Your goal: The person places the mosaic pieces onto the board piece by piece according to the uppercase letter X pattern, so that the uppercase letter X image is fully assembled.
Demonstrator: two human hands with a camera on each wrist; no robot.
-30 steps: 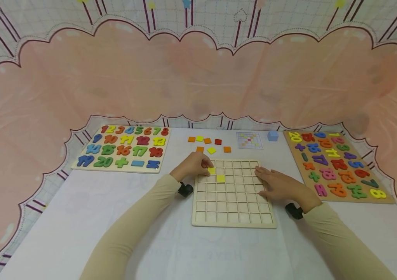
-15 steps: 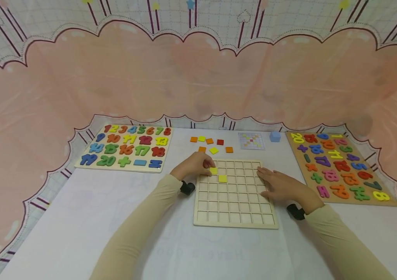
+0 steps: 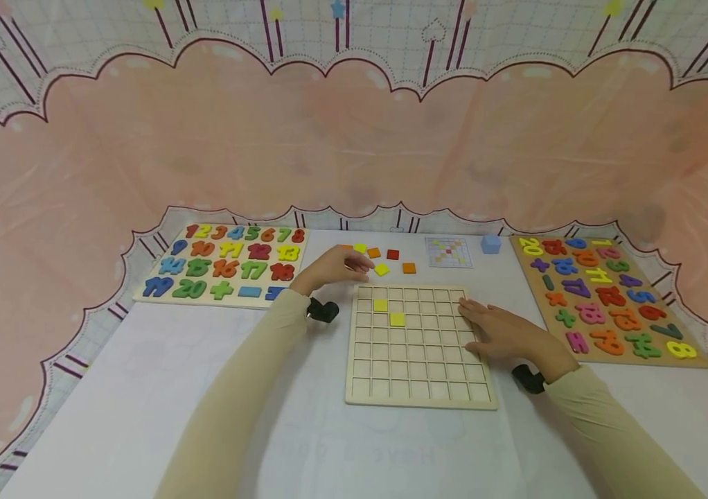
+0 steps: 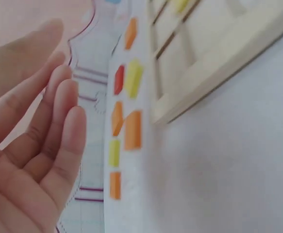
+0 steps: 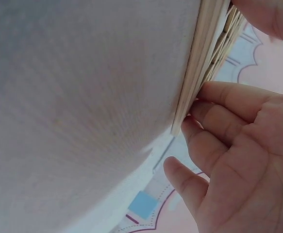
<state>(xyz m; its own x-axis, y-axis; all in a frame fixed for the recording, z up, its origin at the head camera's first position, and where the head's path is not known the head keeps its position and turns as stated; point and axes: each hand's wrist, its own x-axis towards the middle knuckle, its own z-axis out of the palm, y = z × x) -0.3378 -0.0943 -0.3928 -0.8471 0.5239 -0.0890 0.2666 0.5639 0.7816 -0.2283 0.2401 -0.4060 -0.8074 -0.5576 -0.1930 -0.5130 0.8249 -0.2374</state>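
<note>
Grid board on a white desk, two yellow tiles seated in cells toward its far left corner, with the loose pieces beyond its far edge. A pick-up from this position would turn, it seems, on the loose yellow tile, which lies just to the right of the left hand in the head view; being square, it has no long axis, but sits cornerwise to the grid. The left hand is the nearer; the right hand rests on the board's right rim. Left wrist view: fingers loosely extended side by side, thumb apart, nothing held, a visible gap to the pieces. This view also shows an orange tile near the board's corner, which the left hand screens in the head view. Right wrist view: fingers slightly spread, their tips meeting the board's side, a contact less plain from above; the blue cube appears beyond. The head view alone shows the pattern card and the two number boards, left and right
</note>
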